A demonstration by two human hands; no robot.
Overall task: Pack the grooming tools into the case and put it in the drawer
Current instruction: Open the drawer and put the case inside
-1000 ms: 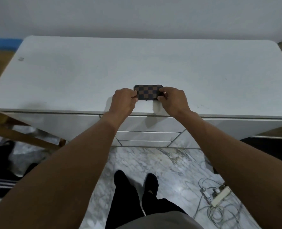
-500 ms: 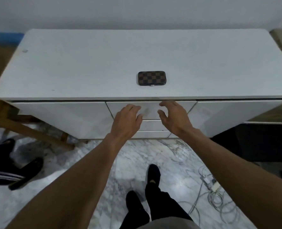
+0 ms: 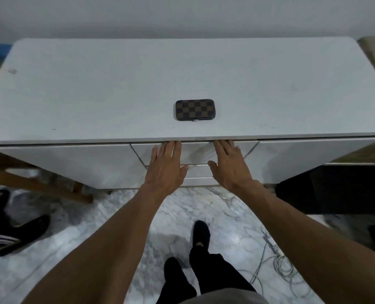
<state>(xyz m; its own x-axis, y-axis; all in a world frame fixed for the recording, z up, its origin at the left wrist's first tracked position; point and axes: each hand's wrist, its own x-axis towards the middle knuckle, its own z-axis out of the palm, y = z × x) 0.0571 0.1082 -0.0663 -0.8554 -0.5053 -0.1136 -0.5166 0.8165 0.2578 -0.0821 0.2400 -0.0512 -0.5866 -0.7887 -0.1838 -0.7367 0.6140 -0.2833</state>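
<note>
A closed brown checkered case lies flat on the white cabinet top, near its front edge. Nothing touches the case. Below it, my left hand and my right hand lie with straight fingers against the front of the top middle drawer. The fingertips of both hands reach up to the gap under the cabinet top. The drawer looks closed, and no grooming tools are in sight.
Two more drawer fronts sit below the top one, with white cabinet doors on either side. My black-socked feet stand on a marble floor. Cables lie at the right, a wooden frame at the left.
Both hands let go of the case, which stays on the cabinet top. They dropped to the drawer front and now lie flat against it with fingertips at its upper edge.
</note>
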